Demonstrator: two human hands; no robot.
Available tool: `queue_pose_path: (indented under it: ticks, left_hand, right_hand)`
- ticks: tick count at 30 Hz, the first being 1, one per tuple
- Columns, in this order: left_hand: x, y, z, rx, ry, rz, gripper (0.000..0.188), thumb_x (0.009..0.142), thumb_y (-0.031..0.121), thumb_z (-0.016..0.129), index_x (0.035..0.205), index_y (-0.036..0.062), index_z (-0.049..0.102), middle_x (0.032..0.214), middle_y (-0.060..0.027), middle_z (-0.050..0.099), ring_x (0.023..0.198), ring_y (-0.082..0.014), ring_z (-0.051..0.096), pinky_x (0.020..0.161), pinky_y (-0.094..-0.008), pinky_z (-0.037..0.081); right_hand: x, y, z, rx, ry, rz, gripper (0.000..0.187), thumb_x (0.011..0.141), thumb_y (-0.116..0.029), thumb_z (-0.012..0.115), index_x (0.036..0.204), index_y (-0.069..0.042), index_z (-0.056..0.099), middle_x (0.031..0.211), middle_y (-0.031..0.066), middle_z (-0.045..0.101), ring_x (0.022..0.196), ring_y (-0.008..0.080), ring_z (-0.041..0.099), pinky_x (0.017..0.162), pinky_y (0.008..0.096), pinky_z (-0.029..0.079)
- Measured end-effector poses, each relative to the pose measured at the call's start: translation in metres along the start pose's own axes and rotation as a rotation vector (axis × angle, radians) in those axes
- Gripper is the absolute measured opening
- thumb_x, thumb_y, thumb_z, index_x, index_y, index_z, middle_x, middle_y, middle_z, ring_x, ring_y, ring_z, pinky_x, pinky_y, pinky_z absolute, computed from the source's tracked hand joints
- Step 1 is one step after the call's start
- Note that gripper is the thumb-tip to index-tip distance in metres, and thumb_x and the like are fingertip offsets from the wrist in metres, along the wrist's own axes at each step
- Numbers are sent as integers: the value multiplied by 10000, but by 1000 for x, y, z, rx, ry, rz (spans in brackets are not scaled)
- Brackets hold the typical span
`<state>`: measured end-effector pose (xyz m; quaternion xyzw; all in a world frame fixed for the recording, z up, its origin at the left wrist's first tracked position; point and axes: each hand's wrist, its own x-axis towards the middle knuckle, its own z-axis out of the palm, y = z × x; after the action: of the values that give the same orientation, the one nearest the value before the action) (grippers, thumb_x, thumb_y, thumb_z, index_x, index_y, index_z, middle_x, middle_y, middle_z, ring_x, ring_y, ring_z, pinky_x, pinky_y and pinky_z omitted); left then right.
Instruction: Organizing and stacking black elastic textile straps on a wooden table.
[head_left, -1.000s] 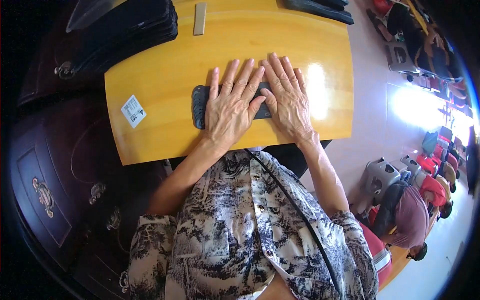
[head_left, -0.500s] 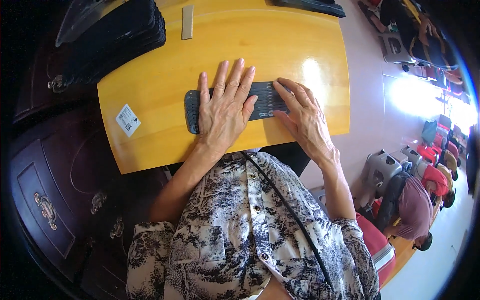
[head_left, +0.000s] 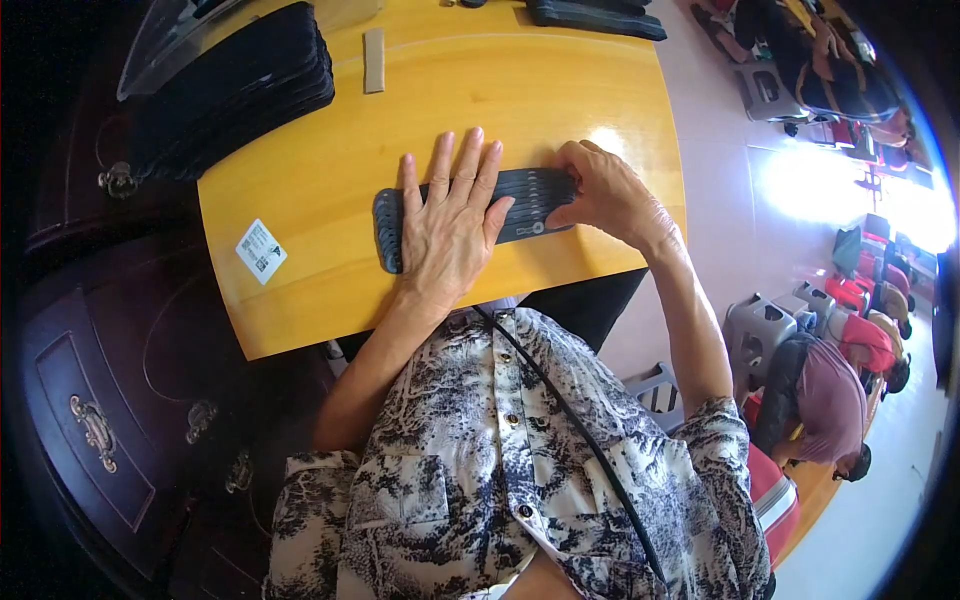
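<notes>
Several flat black strips (head_left: 525,200) lie overlapped in a fanned row on the yellow table, their rounded left ends showing small holes. My left hand (head_left: 447,225) rests flat across their left part, fingers stretched out and slightly spread, thumb pointing right. At the right end of the strips, my right hand (head_left: 612,195) is closed, its fingers curled and its thumb at the near edge by a small pale printed mark. Its fingertips are partly hidden, but they appear to grip the strips' right ends.
A tall stack of black fabric pieces (head_left: 235,95) stands at the table's far left beside a clear plastic bin (head_left: 165,45). A beige strip (head_left: 374,60), a white label (head_left: 261,251) and more black pieces (head_left: 595,15) are on the table (head_left: 480,110). People and grey stools (head_left: 760,325) are at right.
My right hand has gone from lying with fingers extended over the strips' right end to curled fingers there. My left hand stays flat on the strips. The whole view has shifted slightly.
</notes>
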<state>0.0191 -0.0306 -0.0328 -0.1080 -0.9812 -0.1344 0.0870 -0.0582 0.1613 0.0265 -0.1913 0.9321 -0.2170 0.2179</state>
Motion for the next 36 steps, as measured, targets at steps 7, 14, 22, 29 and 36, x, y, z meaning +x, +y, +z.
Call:
queue_pose_path:
  ticks: [7, 14, 22, 29, 36]
  left_hand:
    - [3, -1, -3, -19, 6, -17, 533, 964, 341, 455, 1446, 132, 369, 1515, -47, 325, 1405, -266, 262, 1129, -547, 156]
    - [5, 10, 4, -21, 36, 4, 566, 932, 350, 494, 1422, 85, 397, 1494, -108, 345, 1411, -286, 253, 1145, -559, 115]
    - [7, 7, 8, -30, 61, -17, 555, 939, 319, 466, 1432, 79, 377, 1509, -119, 316, 1419, -269, 238, 1151, -541, 118]
    - [3, -10, 8, -651, 271, -92, 562, 995, 297, 322, 1457, -19, 267, 1502, -203, 295, 1408, -326, 256, 1159, -479, 148]
    - [-17, -40, -25, -1290, 486, -388, 782, 987, 565, 131, 1401, -59, 356, 1428, -233, 408, 1364, -319, 345, 1149, -425, 208]
  right_hand:
    - [-4, -1, 1, 147, 7, -1, 502, 660, -205, 817, 1048, -44, 543, 816, 128, 606, 757, 263, 609, 698, 371, 476]
    - [-19, 5, 7, 195, 31, 112, 401, 774, -230, 757, 1048, -42, 533, 724, 141, 610, 685, 295, 621, 621, 375, 467]
    - [-28, -7, 29, 322, 272, 26, 158, 881, -89, 629, 984, -44, 517, 651, 94, 554, 567, 161, 531, 539, 326, 440]
    - [-63, -39, 33, 158, 420, -38, 139, 856, -70, 631, 973, -60, 558, 733, 118, 593, 647, 277, 626, 569, 369, 491]
    - [-97, -74, 37, -221, 384, -665, 270, 718, -83, 660, 985, -68, 624, 699, -18, 494, 607, 79, 565, 474, 232, 505]
